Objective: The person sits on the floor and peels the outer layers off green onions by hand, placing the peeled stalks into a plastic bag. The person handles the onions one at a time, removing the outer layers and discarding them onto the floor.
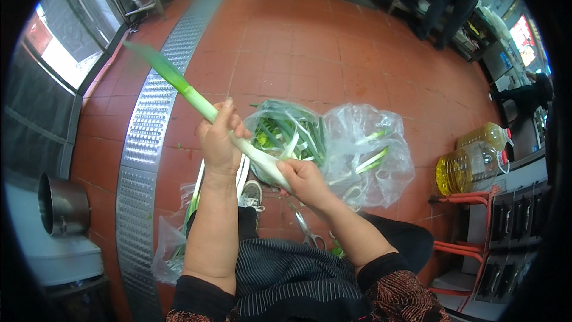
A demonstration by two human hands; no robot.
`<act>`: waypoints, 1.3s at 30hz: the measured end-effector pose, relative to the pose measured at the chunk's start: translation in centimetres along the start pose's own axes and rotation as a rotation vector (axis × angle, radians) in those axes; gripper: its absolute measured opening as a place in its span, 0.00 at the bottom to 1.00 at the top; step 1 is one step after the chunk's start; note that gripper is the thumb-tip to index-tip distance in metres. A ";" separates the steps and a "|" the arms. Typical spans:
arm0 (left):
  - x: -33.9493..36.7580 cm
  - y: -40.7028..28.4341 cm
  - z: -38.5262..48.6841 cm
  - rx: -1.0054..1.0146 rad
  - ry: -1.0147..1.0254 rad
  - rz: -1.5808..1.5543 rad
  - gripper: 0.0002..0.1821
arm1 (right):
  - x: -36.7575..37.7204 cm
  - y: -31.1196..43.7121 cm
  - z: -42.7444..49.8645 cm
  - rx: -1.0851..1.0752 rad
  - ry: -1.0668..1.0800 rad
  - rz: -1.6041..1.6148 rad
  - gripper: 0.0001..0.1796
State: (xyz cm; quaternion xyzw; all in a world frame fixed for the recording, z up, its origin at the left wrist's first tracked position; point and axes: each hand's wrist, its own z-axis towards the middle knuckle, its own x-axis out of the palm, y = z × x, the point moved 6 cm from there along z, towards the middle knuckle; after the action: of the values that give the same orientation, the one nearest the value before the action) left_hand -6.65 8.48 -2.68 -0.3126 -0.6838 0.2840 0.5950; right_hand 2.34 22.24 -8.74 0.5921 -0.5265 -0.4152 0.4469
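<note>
A large leek or green onion [200, 102] slants across the centre, its green end up to the left. My left hand [221, 138] is closed around its pale stalk, and my right hand [304, 182] grips the white lower end. Beyond my hands, a plastic bag [286, 118] holds green stalks and leaves. To its right lies a clear plastic bag [357, 116] with a few cut pieces of stalk [373, 160] on it. Scissors [308, 232] lie on the floor just in front of my apron. More long white stalks [195, 197] are partly hidden by my left forearm.
A metal drain grate [138, 143] runs along the red tiled floor [290, 62]. At left stands a steel pot [64, 205]. Oil jugs [467, 167] and a red-framed rack [464, 199] are at right. Two people [456, 0] are at the far right counters.
</note>
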 end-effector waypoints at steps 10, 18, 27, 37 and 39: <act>0.4 1.0 0.2 -0.141 0.137 -0.242 0.13 | -1.3 -1.3 -0.2 0.273 0.085 0.305 0.19; 1.2 -0.5 0.0 -0.097 0.370 -0.326 0.10 | -1.7 -1.0 -1.2 0.147 0.142 0.335 0.16; -1.0 2.3 -0.2 -0.029 -0.204 -0.022 0.09 | -2.0 -1.0 -0.4 0.015 -0.073 0.056 0.16; 0.2 1.3 0.2 -0.061 0.074 -0.165 0.07 | -2.2 -1.9 -0.5 0.209 0.100 0.215 0.16; 0.2 0.8 0.3 -0.071 0.140 -0.193 0.07 | -2.4 -1.8 -0.7 0.210 0.153 0.101 0.15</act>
State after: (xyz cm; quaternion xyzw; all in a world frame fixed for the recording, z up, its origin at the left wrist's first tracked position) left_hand -6.94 9.18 -3.24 -0.2853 -0.6773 0.1786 0.6542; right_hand 3.27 24.83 -10.25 0.6383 -0.5607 -0.2885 0.4416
